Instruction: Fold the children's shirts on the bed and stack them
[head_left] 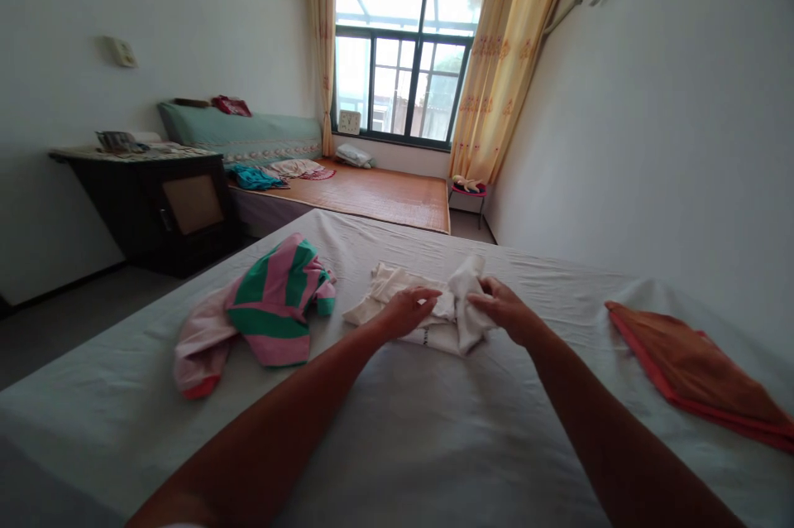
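– Garment pos, pls, quick?

– White garment (445,337) is on the pale sheet (409,445), dead ahead of you, btwn your two hands and partly hidden by them. Loose, low, layered, w/ dark print on the near side, too small to read.

– Grip, R side?

– Your R hand (498,306) has it: thumb + fingers pinched on a raised fold (469,284) at the garment's R end. Fold stands up off the rest, approx. upright.

– And L?

– Your L hand (406,313) is over the mid part, fingers bent and pointing twd the R hand. Can't tell if it's pinching fabric or just resting; contact's too small to make out.

– Key spatial rel.?

– Long axis runs L–R, approx. crosswise in front of you. From your R grip, most of the garment lies to the L, w/ one corner poking out past your L hand. So R hand's nearer the raised end, L hand's nearer the middle. Gap btwn hands is narrow, white fabric in it.

– Anything else about?

– Striped garment (273,296), pink + green, crumpled, off to your L, apart from the white one. Orange cloth (700,362), red-edged, flat-ish, well off to your R. Neither hand's touching those two.
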The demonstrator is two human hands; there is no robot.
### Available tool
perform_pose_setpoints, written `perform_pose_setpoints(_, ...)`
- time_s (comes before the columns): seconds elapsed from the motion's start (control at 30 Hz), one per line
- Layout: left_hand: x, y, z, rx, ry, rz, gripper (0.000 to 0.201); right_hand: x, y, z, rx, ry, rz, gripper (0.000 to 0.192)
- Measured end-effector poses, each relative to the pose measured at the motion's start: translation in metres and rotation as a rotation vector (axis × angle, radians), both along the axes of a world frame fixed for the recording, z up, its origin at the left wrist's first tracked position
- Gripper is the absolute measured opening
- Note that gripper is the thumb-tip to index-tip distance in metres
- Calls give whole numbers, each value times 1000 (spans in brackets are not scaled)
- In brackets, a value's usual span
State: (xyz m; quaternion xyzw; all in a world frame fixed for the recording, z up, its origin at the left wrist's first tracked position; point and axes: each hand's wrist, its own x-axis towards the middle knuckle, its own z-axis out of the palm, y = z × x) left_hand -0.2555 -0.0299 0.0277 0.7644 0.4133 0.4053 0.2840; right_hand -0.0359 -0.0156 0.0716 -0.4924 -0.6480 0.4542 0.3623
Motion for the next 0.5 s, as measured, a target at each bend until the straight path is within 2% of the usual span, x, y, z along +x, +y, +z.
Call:
perform_pose_setpoints(0.07,1,1,4,-193,-244,-30,47,-34,-4,3,17,34,61,36)
perform_pose_setpoints(0.13,-3,2,5,-350,-429,-31,54,-60,-8,2,-26,98,211,37)
perform_pose_setpoints(0.2,-11,4,5,-426,-517,14,51,-74,-10,-1,-35,163,305,40)
perform_pose_setpoints(0.23,-16,5,6,-438,-535,37,50,-75,-10,-3,-11,180,292,40)
perform_pose_setpoints(0.37,-42,11,11,-437,-483,93,48,-58,-4,-19,159,162,31,37)
perform_pose_setpoints(0.43,-57,14,15,-423,-352,162,48,-46,1,-28,187,132,-40,33)
perform_pose_setpoints(0.5,-73,15,20,-379,-149,285,50,-37,5,-37,187,97,-61,31)
